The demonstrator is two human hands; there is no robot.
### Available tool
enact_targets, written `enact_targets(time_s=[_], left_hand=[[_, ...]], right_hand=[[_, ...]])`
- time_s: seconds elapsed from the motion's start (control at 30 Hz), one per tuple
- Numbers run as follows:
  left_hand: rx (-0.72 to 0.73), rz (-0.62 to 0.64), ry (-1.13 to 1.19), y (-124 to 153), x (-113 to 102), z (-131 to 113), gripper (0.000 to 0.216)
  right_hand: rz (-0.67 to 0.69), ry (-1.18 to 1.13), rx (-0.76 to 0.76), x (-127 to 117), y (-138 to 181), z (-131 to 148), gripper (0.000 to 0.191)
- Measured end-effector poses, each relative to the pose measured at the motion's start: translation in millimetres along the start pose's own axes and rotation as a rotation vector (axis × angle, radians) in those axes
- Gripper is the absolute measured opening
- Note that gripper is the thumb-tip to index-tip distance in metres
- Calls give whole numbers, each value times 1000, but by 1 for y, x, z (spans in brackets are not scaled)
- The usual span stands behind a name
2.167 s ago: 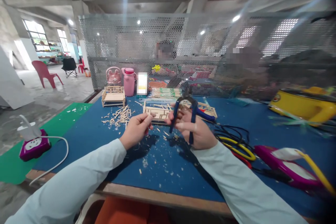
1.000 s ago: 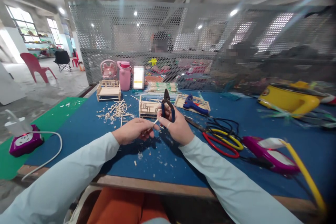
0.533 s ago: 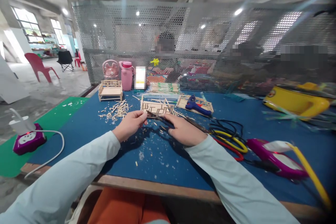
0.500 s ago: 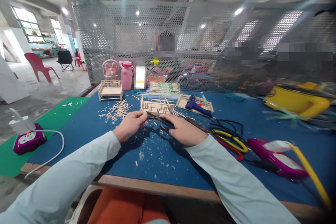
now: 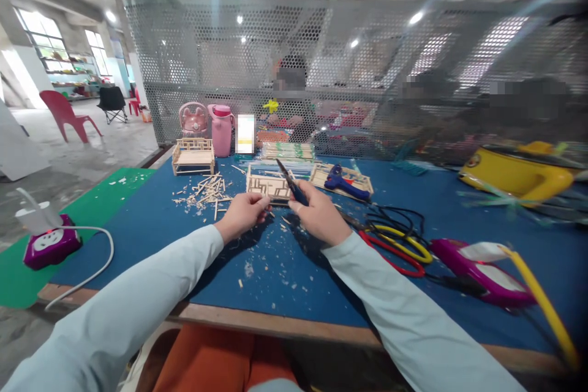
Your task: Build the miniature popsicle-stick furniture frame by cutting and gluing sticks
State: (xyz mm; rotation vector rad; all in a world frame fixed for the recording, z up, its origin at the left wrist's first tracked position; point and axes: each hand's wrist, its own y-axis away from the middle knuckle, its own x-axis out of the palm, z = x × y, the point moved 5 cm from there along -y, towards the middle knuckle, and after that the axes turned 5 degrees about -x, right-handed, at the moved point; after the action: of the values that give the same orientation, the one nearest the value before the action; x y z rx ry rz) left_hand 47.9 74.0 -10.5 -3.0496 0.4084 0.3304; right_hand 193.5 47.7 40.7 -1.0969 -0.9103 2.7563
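Observation:
My right hand [image 5: 319, 211] is closed round a dark, pointed, knife-like tool [image 5: 290, 181], its tip aimed up and away from me. Fingers pinched, my left hand [image 5: 245, 214] is at the near side of a small lattice frame [image 5: 264, 187] made of thin wooden sticks. Whatever is between those fingertips is too small to make out. Left of the frame lies a heap of cut sticks [image 5: 209, 190]. Behind that heap stands a little wooden-stick bench [image 5: 193, 158]. A blue glue gun [image 5: 344, 184] rests on another stick panel [image 5: 316, 176] to the right.
Red-handled scissors [image 5: 395, 257] and yellow loops [image 5: 404, 242] lie among black cables at right. Purple power strips [image 5: 487, 275] [image 5: 50, 245] sit on both sides. Behind are a pink flask [image 5: 222, 131], a yellow pot [image 5: 514, 174] and a perforated metal screen [image 5: 220, 43], with people beyond it.
The tool in my right hand has swung from pointing left, near my left fingertips, to pointing up and away. My left hand has moved slightly right and down. Another loose stick lies beside the heap.

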Motion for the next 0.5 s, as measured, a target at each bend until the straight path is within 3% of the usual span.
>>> enact_targets(time_s=[0.3,0.5], left_hand=[[134,-225,-262,-10,-14,9,33],[160,-269,-361,-8,-13,1,36]], right_hand=[[-152,-76,40,-10,0,2,10],[-172,-74,42,-11,0,4,9]])
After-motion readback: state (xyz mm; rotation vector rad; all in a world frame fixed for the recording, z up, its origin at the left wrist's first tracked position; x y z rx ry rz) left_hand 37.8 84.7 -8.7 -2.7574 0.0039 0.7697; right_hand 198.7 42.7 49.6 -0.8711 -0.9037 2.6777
